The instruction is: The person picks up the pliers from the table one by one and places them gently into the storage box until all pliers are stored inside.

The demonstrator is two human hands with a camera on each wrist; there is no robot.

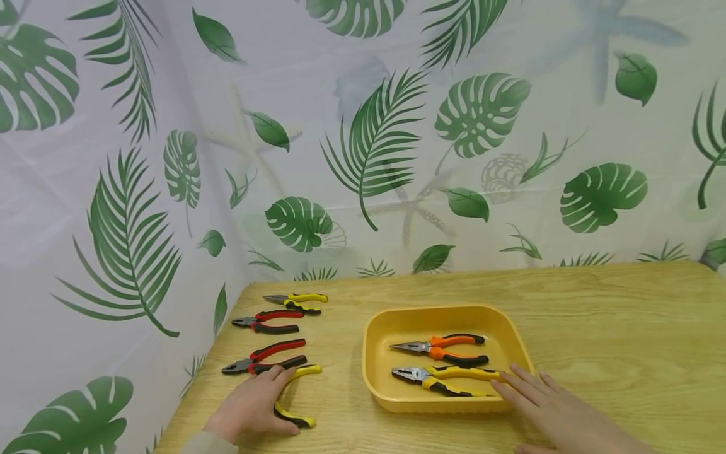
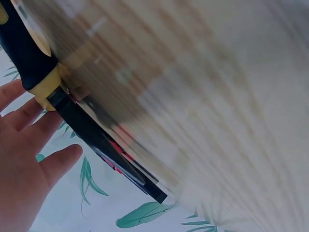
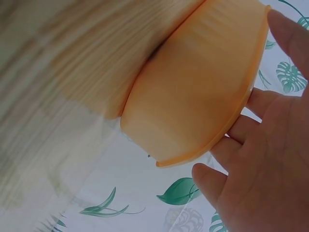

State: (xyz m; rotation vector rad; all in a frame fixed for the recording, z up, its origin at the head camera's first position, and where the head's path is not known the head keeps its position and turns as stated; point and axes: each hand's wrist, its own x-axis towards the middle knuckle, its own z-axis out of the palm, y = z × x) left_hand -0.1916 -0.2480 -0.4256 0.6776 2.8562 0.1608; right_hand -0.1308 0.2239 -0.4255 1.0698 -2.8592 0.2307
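Note:
My left hand point(image 1: 255, 400) is over a pair of pliers with yellow-and-black handles point(image 1: 306, 370) at the left of the table. Its fingers reach along the upper handle, and the thumb lies by the lower one; the hand covers the head. In the left wrist view the fingers look loosely extended beside those pliers point(image 2: 41, 72). My right hand point(image 1: 558, 410) touches the near right rim of a yellow plastic tray point(image 1: 371, 378), fingers extended. Inside lie orange-and-black needle-nose pliers point(image 1: 439, 347) and yellow-and-black combination pliers point(image 1: 431, 373), whose handle ends reach toward the right fingertips.
Beyond the left hand lie two red-and-black pliers point(image 1: 278, 347) point(image 1: 272, 320) and yellow-and-black needle-nose pliers point(image 1: 306, 297), in a column along the left table edge. A white leaf-patterned curtain point(image 1: 397, 252) stands behind and left of the wooden table point(image 1: 612, 340).

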